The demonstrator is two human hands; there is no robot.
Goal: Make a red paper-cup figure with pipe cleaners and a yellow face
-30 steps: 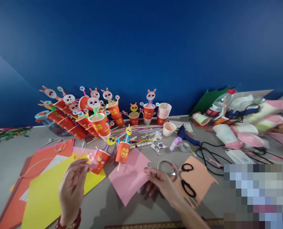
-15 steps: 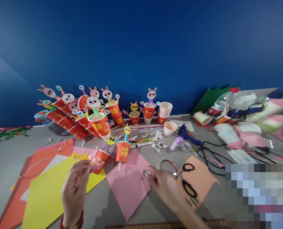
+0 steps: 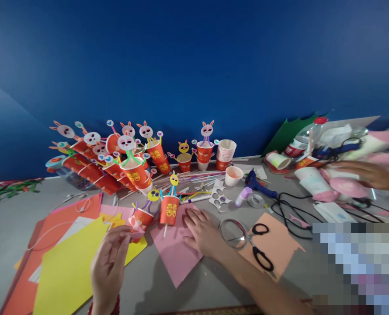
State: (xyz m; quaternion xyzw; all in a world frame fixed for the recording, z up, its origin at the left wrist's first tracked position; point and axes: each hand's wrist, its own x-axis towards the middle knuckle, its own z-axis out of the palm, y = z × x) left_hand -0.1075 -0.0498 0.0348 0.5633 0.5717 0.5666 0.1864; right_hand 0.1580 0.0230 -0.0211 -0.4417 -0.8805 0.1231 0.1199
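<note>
My left hand (image 3: 111, 253) pinches a small piece of pink paper (image 3: 136, 232) between thumb and fingertips, in front of a tilted red cup (image 3: 142, 217) with a yellow face on pipe cleaners. My right hand (image 3: 203, 232) lies with its fingers spread on a pink paper sheet (image 3: 175, 267). Between my hands a red paper cup (image 3: 169, 210) stands at the sheet's upper edge, a yellow figure (image 3: 174, 179) on blue stems above it and a white stick below. Right of my wrist are a silver ring-shaped item (image 3: 225, 238) and black-handled scissors (image 3: 262, 258) on orange paper (image 3: 279, 245).
Several red cups with rabbit faces (image 3: 126, 142) crowd the back left. Yellow paper (image 3: 66, 267) lies left. A stack of cups (image 3: 226, 151), glue stick (image 3: 243, 197), tape roll (image 3: 256, 201) and blue glue gun (image 3: 260, 187) with black cables stand right. Another person's hand (image 3: 368, 174) reaches over pink-white cups.
My right hand has gone from a pinch at the pink sheet's right edge to spread fingers on it. The left hand shifted slightly right with its paper. Another person's hand has appeared at right.
</note>
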